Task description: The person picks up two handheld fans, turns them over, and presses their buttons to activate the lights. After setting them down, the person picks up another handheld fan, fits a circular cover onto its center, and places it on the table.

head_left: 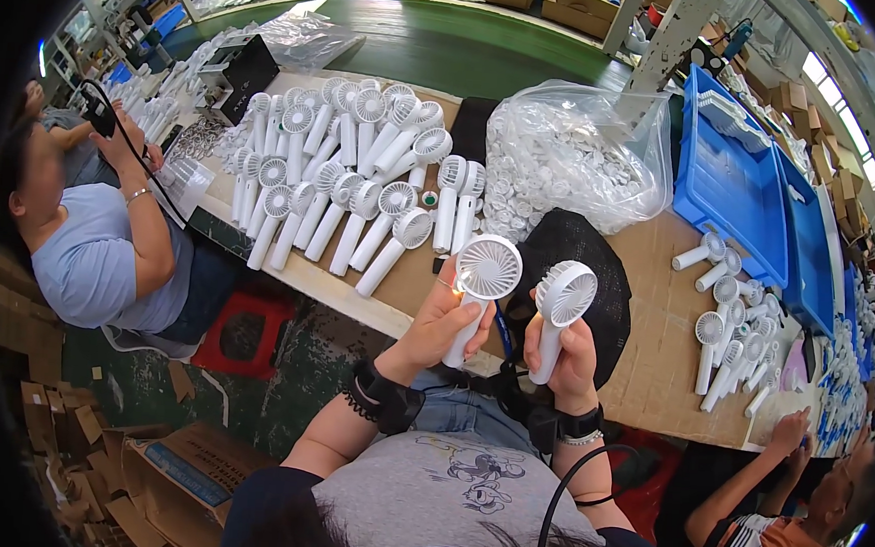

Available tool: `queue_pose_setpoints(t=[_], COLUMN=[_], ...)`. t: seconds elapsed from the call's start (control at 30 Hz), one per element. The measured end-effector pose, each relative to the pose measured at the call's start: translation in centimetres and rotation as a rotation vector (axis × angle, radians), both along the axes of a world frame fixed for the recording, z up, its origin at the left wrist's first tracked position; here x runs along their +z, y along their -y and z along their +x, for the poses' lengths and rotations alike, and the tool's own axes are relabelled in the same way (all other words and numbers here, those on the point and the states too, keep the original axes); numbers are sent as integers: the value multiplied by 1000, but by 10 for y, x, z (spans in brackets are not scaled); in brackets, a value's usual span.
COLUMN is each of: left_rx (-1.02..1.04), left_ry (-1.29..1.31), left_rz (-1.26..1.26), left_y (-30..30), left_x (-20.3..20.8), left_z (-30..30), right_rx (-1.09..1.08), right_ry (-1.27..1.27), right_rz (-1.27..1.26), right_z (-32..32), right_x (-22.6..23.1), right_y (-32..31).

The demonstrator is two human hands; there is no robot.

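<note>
While a big table (641,386) is being covered by brown cardboard, a large bunch of white fans (328,175) is being kept close together on its left part. A blue tray (733,191) is being kept on the right, and a clear bag (651,136) full of small white bits is being set between them. Some black mesh cloth (604,254) is being partly hidden by the right hand (575,357). By that hand's curled fingers, the handle of one white fan (566,294) is being gripped, with its round head up. By the left hand (432,328), another white fan (489,267) is being held up just beside it, its handle being pinched between thumb and bent fingers. Near that handle, a tiny yellow light (456,291) is being shown.
</note>
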State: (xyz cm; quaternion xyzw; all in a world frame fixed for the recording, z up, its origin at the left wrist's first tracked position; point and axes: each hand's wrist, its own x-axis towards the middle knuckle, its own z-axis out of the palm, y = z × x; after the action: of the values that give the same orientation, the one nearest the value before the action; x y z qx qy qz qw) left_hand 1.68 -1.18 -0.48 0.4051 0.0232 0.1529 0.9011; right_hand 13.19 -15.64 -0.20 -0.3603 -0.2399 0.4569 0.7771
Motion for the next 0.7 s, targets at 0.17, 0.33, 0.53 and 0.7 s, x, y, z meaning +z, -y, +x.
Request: queue_pose_setpoints(t=[0.17,0.33,0.53,0.7], left_rx=[-7,-11,-12,-6], left_ry=[8,4,-18,-20], left_rz=[8,17,16,10], left_y=[1,0,-1,0], left_x=[-1,-2,-2,-1], left_z=[0,0,0,-1], right_rx=[0,19,-21,-20], right_ry=[7,-4,21,34], right_rz=[-8,6,-24,-30], right_z=[-1,1,-1,-1], right_x=[-1,-2,-1,-2], right_y=[1,3,0,0])
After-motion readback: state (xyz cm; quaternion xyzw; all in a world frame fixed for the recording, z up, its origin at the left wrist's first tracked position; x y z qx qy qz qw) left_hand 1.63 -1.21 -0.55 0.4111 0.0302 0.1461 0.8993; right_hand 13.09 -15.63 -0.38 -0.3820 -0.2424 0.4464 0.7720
